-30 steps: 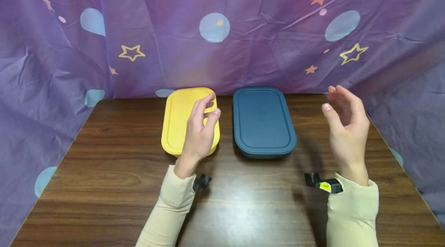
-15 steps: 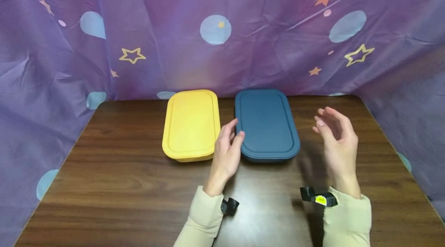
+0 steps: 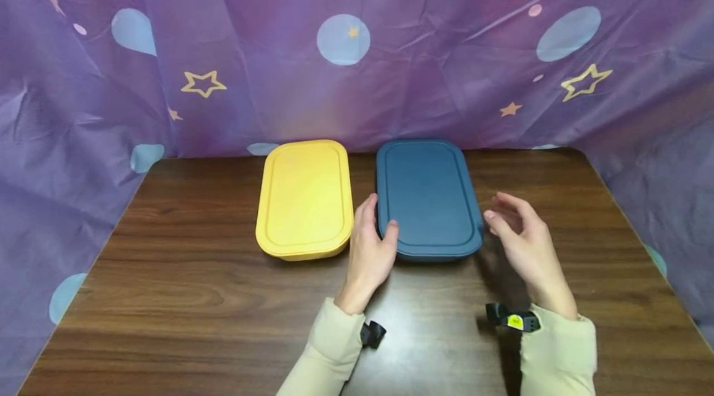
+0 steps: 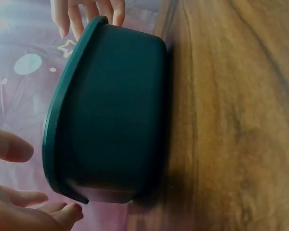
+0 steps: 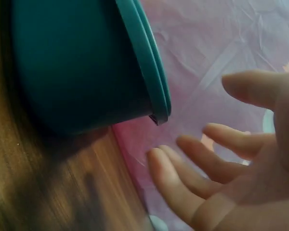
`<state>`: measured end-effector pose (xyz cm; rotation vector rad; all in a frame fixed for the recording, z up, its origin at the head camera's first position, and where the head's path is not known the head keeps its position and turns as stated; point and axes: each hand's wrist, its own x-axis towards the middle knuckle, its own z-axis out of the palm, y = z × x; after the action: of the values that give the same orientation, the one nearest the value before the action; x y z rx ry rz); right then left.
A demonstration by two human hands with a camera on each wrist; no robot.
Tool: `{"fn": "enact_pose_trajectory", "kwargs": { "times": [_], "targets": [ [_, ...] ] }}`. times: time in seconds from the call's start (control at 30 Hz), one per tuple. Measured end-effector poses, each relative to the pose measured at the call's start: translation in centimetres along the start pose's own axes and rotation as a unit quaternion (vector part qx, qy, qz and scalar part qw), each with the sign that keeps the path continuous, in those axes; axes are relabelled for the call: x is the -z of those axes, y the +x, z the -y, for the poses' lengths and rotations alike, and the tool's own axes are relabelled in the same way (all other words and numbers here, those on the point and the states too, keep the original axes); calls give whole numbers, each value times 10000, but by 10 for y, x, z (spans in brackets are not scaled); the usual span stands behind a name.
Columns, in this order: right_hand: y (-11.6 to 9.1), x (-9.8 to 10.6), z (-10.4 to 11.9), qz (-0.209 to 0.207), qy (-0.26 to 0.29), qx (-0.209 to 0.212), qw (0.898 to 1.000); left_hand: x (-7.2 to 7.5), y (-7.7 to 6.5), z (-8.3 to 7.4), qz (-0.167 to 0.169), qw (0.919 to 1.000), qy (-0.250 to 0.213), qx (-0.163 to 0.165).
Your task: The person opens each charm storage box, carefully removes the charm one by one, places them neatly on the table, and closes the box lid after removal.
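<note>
A dark blue lidded box (image 3: 426,198) lies on the table, its lid on; the left wrist view shows its end wall and lid rim. My left hand (image 3: 370,259) is at the box's near left side, its thumb by the lid's corner and its fingers reaching into the gap beside the yellow box. In the left wrist view a small space shows between the thumb and the lid rim. Off the blue box's right side, my right hand (image 3: 524,244) hangs with loosely bent fingers, apart from the box. To the left sits a yellow lidded box (image 3: 305,201), also covered.
The brown wooden table (image 3: 184,297) stretches toward the camera. Behind it hangs a purple curtain (image 3: 268,36) with stars and circles, also along both sides. A black wrist camera (image 3: 372,334) sticks out from the left sleeve, another one (image 3: 512,318) from the right.
My left hand has come from over the yellow box rightward to the blue box's left side. The right hand has moved left and nearer to the blue box. Both boxes keep their places.
</note>
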<state>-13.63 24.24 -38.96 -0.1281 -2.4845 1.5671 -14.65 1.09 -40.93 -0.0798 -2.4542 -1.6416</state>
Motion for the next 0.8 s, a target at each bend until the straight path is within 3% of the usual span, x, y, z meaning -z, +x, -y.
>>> {"fn": "enact_pose_trajectory", "kwargs": {
  "times": [0.17,0.3,0.43,0.8],
  "targets": [
    [1,1,1,845,-721,-288,9934,-2,3,4,89,9995,-230,192],
    [2,-3,2,1245,-942,-476,9866,-3,2,6,248,9990,75,375],
    [4,-5,1,1421,-1132,-527,9819,-5,3,8,295,9983,360,365],
    [4,-6,-2,1504,-1652,-418,9738,0,6,15,511,9973,269,458]
  ]
}}
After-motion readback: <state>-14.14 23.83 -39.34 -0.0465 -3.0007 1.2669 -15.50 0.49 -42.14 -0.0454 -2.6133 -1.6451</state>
